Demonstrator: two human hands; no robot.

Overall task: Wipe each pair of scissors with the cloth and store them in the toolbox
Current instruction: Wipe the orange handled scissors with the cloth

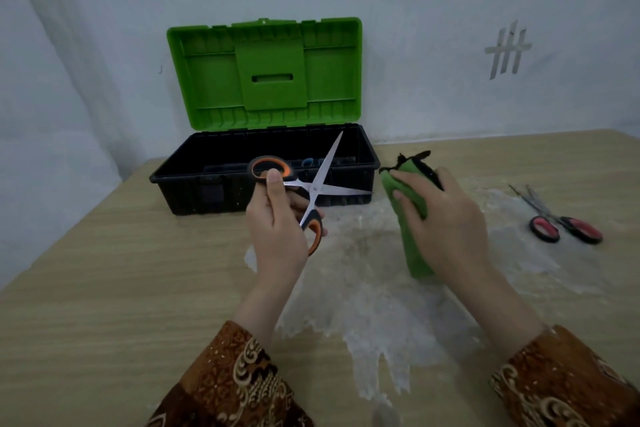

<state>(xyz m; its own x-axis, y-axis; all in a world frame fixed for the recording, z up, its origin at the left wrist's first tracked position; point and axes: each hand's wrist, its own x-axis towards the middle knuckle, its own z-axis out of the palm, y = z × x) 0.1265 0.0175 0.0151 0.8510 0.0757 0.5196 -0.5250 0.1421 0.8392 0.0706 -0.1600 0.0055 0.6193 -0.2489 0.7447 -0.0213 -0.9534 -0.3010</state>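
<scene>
My left hand (277, 232) grips the orange-and-black scissors (313, 189) by their handles, blades spread wide in front of the toolbox. My right hand (446, 222) holds a folded green cloth (408, 215) with a black edge, just right of the lower blade's tip. The black toolbox (194, 177) stands open at the back with its green lid (266, 73) upright against the wall. Some dark and blue items lie inside it, too dim to make out. A second pair of scissors (561, 222), red-and-black handled and closed, lies on the table at the right.
A wooden table (104, 288) carries everything; a pale worn patch (374, 288) spreads over its middle. The wall stands right behind the toolbox, with tape marks at upper right. The table's left edge runs diagonally near the toolbox.
</scene>
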